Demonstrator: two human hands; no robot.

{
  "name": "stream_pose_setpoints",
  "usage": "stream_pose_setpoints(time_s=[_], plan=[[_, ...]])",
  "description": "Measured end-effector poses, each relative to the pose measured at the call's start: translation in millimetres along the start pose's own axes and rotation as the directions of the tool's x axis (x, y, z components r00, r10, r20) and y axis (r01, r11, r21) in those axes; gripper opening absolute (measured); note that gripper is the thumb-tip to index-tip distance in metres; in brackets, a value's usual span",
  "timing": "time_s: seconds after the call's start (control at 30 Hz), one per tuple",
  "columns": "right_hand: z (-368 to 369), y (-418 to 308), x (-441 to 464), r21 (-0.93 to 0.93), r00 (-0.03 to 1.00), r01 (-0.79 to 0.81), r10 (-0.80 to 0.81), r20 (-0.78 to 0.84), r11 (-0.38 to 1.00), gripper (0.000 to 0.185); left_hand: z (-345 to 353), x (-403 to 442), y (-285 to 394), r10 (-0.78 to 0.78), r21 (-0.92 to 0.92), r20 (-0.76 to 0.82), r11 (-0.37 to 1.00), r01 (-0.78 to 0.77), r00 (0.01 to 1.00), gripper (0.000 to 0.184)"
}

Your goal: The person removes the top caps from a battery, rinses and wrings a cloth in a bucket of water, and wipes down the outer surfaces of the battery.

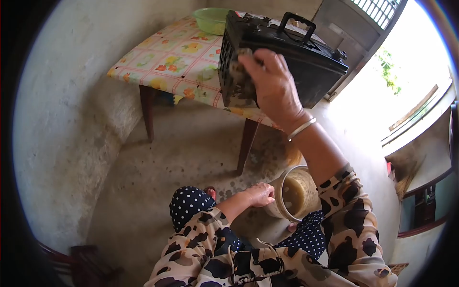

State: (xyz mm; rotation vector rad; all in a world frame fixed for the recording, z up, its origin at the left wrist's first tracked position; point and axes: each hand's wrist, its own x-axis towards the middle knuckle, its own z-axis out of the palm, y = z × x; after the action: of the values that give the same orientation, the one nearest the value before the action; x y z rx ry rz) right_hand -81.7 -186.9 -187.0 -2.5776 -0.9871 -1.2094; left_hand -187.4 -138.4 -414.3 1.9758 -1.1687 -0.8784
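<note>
A big black battery (315, 69) with a carrying handle on top stands on the table (158, 62). My right hand (277, 88) is raised to its left end, fingers closed around a small dirty rag or sponge (242, 71), blurred, pressed to the battery's corner. Lower down, my left hand (261, 194) hangs beside the bucket (282, 198) with curled fingers close to its outer wall. Nothing shows in that hand. Murky brownish water (294, 193) is inside the bucket, which stands on the floor between my legs.
A green plastic basin (210, 21) sits at the table's far left, on a flowered tablecloth. Dark table legs (247, 146) reach the wet-spotted floor. At left is a bare wall (71, 95); bright light enters the open doorway (373, 95) at right. Dark red wooden furniture (91, 265) stands lower left.
</note>
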Motion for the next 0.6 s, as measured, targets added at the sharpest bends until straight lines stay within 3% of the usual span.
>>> stream_pose_setpoints(time_s=[0.13, 0.3, 0.5, 0.6], plan=[[0, -1, 7, -0.025, 0.998, 0.015, -0.016, -0.058, 1.0, 0.041, -2, -1, 3, -0.012, -0.008, 0.0, 1.0, 0.012, 1.0, 0.026], [-1, 0, -1, 0.035, 0.991, 0.031, -0.035, 0.126, 0.999, 0.04, -1, -2, 3, 0.013, 0.041, -0.02, 0.999, -0.012, 1.0, 0.026], [4, -2, 6, -0.002, 0.998, -0.001, 0.001, -0.055, 1.0, 0.038, 4, 1, -5, 0.048, 0.057, -0.035, 0.997, -0.046, 0.998, 0.029], [15, -6, -13, 0.011, 0.999, -0.001, 0.0, 0.039, 1.0, 0.037, 7, 4, -9, 0.055, 0.039, -0.086, 0.998, -0.052, 0.995, 0.028]])
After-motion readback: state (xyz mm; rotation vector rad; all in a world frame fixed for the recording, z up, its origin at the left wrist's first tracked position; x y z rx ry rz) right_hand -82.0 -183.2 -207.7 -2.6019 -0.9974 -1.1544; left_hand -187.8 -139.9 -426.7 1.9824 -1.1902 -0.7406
